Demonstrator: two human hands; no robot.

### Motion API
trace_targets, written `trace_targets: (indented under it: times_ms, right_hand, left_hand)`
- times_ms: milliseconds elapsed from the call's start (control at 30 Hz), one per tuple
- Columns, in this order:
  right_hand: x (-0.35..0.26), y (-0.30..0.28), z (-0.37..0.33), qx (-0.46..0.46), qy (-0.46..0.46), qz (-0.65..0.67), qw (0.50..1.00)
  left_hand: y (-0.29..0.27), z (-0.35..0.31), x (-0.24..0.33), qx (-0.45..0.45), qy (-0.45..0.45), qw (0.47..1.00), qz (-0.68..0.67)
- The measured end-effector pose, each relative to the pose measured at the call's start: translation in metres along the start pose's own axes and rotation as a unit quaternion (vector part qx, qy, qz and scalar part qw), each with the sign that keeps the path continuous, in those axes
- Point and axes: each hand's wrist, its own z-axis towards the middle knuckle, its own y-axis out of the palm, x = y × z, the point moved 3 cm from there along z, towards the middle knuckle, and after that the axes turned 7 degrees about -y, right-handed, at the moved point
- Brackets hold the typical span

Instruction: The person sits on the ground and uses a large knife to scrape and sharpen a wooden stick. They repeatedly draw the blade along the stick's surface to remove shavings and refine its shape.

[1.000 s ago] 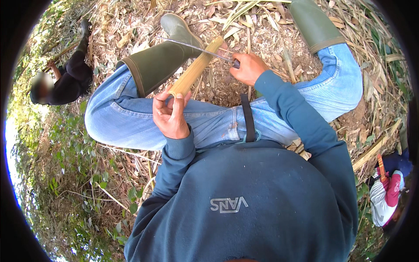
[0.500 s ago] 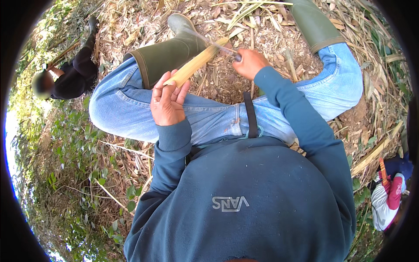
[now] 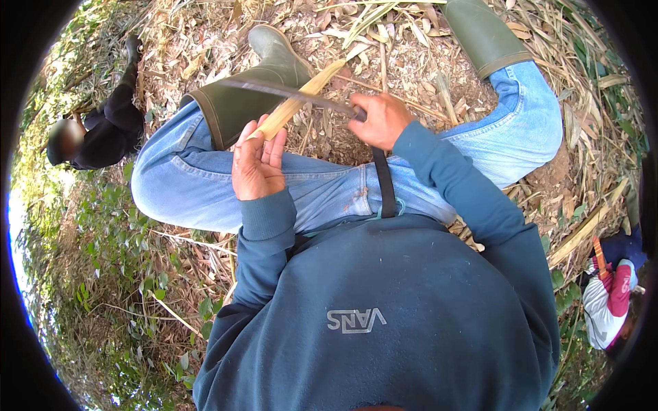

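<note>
My left hand [image 3: 259,162] grips the near end of a pale yellow wooden strip [image 3: 317,83], thumb on top and fingers beneath. The strip slants up and to the right, its far end beside my green boot. In my right hand [image 3: 384,120] is the dark handle of a machete [image 3: 295,94]. Its long blade points left and crosses over the strip just beyond my left fingers. Part of the blade lies in front of the green boot and is slightly blurred. Whether the edge touches the strip I cannot tell.
My green boots [image 3: 279,67] and jeans [image 3: 185,171] frame ground strewn with dry leaves and shavings. A person in black [image 3: 113,133] sits at the far left. Another person [image 3: 610,305] is at the right edge. Leafy plants [image 3: 103,274] grow on the left.
The machete has moved from near the strip's far end back toward my left hand, its blade now lying across the strip. My left hand still holds the strip's near end.
</note>
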Motion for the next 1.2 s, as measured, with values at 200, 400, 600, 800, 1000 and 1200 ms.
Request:
trace_targets:
  times_ms: [200,400,600,800,1000,1200]
  right_hand:
    - [0.053,0.003,0.024,0.004,0.108,-0.014,0.994]
    - [0.022,-0.005,0.008,-0.012,0.076,0.009,0.997]
    - [0.033,-0.001,0.019,-0.004,0.078,-0.015,0.997]
    - [0.044,0.007,0.022,0.022,0.098,-0.037,0.994]
    - [0.04,-0.003,0.019,-0.049,0.135,-0.03,0.989]
    - [0.1,-0.006,0.054,-0.067,0.249,-0.014,0.966]
  left_hand:
    - [0.003,0.0,0.001,-0.001,-0.015,0.999,0.032]
    - [0.002,0.009,0.006,0.011,-0.005,1.0,0.006]
    - [-0.007,0.018,0.004,0.013,-0.005,1.0,-0.005]
    - [-0.008,0.011,0.003,-0.012,0.005,1.0,-0.006]
    - [0.0,-0.001,0.004,0.005,0.007,1.0,0.021]
    - [-0.001,0.01,0.005,-0.009,-0.016,1.0,0.008]
